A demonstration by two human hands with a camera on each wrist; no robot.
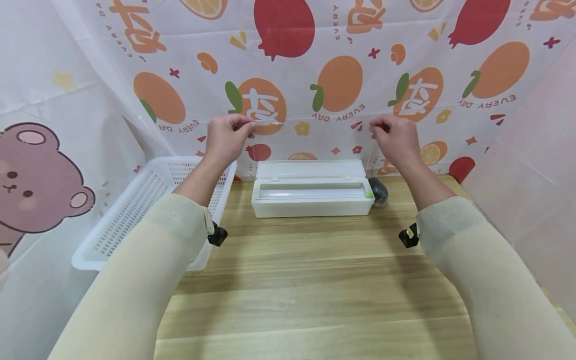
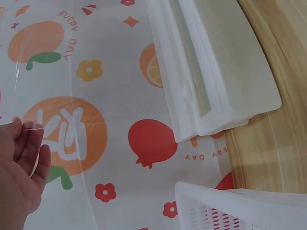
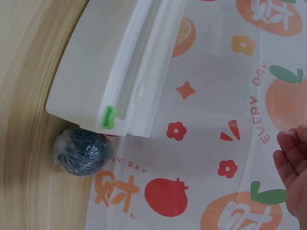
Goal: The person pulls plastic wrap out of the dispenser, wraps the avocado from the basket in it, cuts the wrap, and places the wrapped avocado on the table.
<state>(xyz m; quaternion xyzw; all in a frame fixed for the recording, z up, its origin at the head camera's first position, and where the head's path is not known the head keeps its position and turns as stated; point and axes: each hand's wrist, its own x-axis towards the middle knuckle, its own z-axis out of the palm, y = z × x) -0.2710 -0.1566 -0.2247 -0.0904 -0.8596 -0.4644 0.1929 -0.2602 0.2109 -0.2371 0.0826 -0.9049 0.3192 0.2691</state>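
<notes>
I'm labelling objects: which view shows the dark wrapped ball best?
Right wrist: the ball is largest there, its crinkled wrap visible. Head shows it small, beside the white box; left wrist doesn't show it.

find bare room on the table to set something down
Wood-grain tabletop lies bare in front of the white plastic-wrap dispenser, right of the white perforated basket. Crowded: the back edge, where the dispenser and a film-wrapped dark ball sit close together.

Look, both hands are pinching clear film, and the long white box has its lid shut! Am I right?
Almost! The lid is open, not shut: the head view shows it raised at the back of the long white box. The left hand and right hand do pinch clear film.
</notes>
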